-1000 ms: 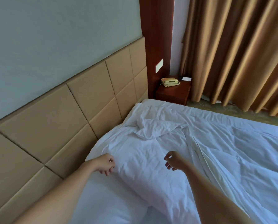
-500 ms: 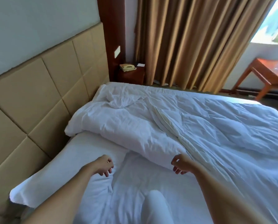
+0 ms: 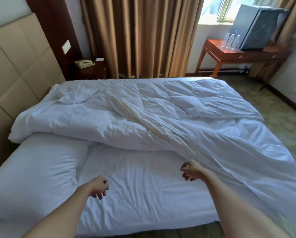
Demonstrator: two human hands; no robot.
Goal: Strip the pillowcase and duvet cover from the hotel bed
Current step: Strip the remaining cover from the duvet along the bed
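Neither strip has begun, by my reading: the person stands at the near side of the bed with both hands free above the white fitted sheet (image 3: 140,189), between pillow and duvet. The left hand (image 3: 99,188) hangs over the sheet just right of the plump white pillow in its white pillowcase (image 3: 32,172), fingers loosely curled and holding nothing. The right hand (image 3: 191,170) hovers close to the near edge of the crumpled white duvet in its cover (image 3: 161,117), fingers likewise loose and empty; whether a fingertip brushes the cloth I cannot tell. The pillow lies at the near left against the padded beige headboard (image 3: 15,79), its far end tucked under the folded-back duvet, which sprawls across the far and right parts of the bed with a cream inner layer (image 3: 143,117) showing along a diagonal fold. The step in hand looks like choosing a first grip. The next move probably calls for either pinching the duvet edge beside the right hand, or reaching left to draw the pillow clear (its far end is pinned, so it may drag) and find the case's open end.
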